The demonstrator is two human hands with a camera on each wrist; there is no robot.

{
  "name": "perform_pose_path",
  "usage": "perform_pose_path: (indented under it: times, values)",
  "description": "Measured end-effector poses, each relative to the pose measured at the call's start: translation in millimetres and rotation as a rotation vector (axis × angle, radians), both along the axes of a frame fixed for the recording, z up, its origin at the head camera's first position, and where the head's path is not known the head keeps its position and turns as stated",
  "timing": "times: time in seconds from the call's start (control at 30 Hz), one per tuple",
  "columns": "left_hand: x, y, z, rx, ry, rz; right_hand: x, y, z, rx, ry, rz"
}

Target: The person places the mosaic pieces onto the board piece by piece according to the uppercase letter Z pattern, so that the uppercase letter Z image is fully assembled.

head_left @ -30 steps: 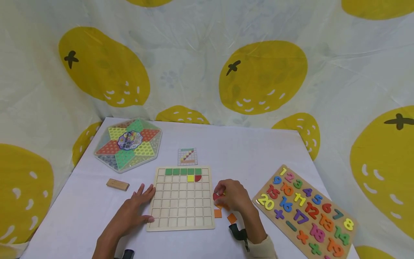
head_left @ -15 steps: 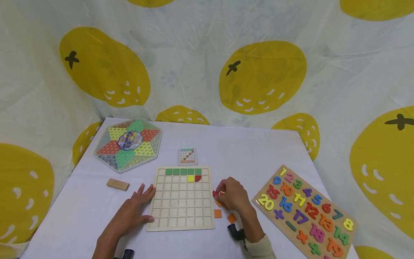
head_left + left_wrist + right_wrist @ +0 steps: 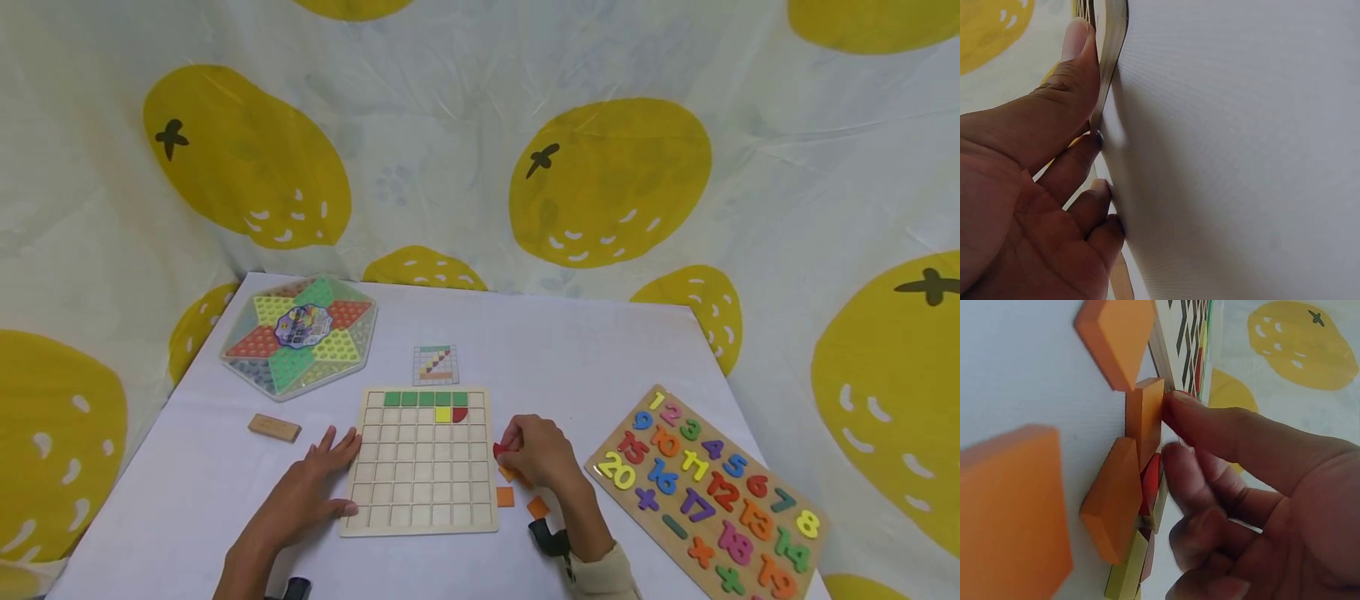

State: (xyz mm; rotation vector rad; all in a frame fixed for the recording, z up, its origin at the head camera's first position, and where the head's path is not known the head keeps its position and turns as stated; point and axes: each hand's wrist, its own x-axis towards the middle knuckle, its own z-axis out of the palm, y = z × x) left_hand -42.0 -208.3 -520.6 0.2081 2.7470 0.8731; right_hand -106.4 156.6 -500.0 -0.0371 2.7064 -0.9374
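Along the left edge of the wooden grid board (image 3: 414, 471) rests my left hand (image 3: 303, 492), its fingers spread and its thumb on the lower left corner. In the left wrist view, that thumb lies against the board's edge. Green square tiles (image 3: 426, 399) line the top row, with a yellow tile (image 3: 443, 414) and a red rounded tile (image 3: 460, 414) below them. Just right of the board, my right hand (image 3: 540, 454) pinches a small red tile (image 3: 499, 450), mostly covered by the fingers. Orange tiles (image 3: 1110, 500), another red tile (image 3: 1150, 482) and a yellow tile (image 3: 1126, 570) lie beneath and beside that hand.
A small pattern card (image 3: 435, 365) lies behind the board. The hexagonal star game board (image 3: 300, 337) is at the back left, with a wooden block (image 3: 274, 427) in front of it. On the right lies a number puzzle board (image 3: 708, 492).
The red tile has turned slightly in my right fingertips, which stay beside the board. The yellow edge seen by those fingers no longer shows. My left hand keeps its place.
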Motion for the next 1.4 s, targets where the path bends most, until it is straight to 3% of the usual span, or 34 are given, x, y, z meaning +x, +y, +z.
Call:
perform_pose_path:
  times: [0.27, 0.67, 1.13, 1.4]
  values:
    - [0.3, 0.9, 1.6, -0.002, -0.005, 0.003, -1.4, -9.8, 0.4, -0.103, 0.061, 0.025]
    - [0.2, 1.1, 2.1, 0.000, -0.001, 0.009, -18.0, -38.4, -0.2, -0.154, 0.148, 0.176]
    - [-0.2, 1.8, 0.5, 0.006, 0.008, 0.006, -42.8, -77.4, -4.7, -0.001, 0.170, 0.332]
    - [0.0, 0.1, 0.7, 0.004, 0.017, 0.000, -48.7, -82.9, -6.3, 0.096, 0.206, 0.277]
